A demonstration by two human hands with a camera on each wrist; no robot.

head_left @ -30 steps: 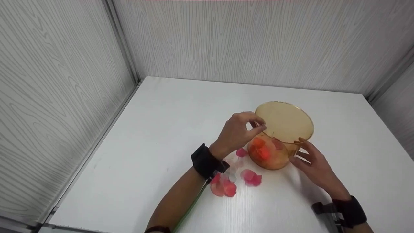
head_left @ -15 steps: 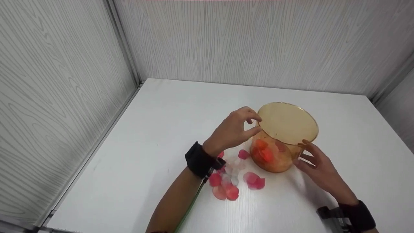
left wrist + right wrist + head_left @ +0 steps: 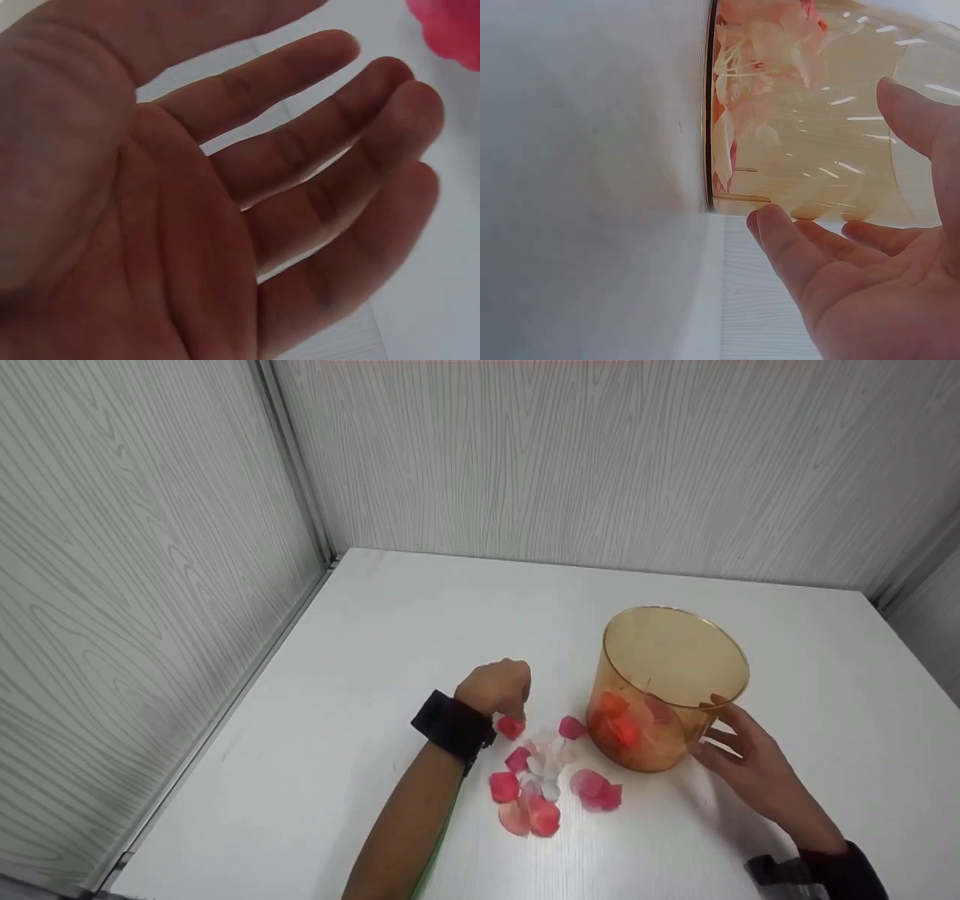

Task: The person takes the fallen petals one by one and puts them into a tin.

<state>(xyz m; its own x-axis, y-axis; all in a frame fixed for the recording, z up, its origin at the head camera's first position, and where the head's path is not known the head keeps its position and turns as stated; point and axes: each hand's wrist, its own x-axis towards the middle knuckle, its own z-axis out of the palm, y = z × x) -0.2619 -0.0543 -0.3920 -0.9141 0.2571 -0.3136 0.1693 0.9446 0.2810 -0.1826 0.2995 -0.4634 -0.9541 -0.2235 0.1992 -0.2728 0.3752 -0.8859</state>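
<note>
A see-through amber container [image 3: 649, 742] stands upright on the white table, red, orange and pale petals [image 3: 761, 60] inside it. My right hand [image 3: 761, 772] holds its right side, the thumb on the near wall and the fingers round behind. Left of the container my left hand [image 3: 495, 688] hangs low over the table, palm down, close to a red petal [image 3: 511, 727]. In the left wrist view the fingers of that hand [image 3: 225, 195] are loosely bent with nothing between them, and a pink petal [image 3: 454, 30] lies beyond the fingertips, apart from them.
Loose pink, white and red petals [image 3: 544, 765] lie scattered between my left forearm and the container. Nearer the container is a pink cluster [image 3: 598, 790]. A green stem-like strip [image 3: 439, 847] runs along my left forearm. Pale wood-grain panels [image 3: 562, 457] wall the table's back and sides.
My left hand has come away from the container's rim, moving left and down to the petals. My right hand stays at the container's side. The whole view has shifted slightly.
</note>
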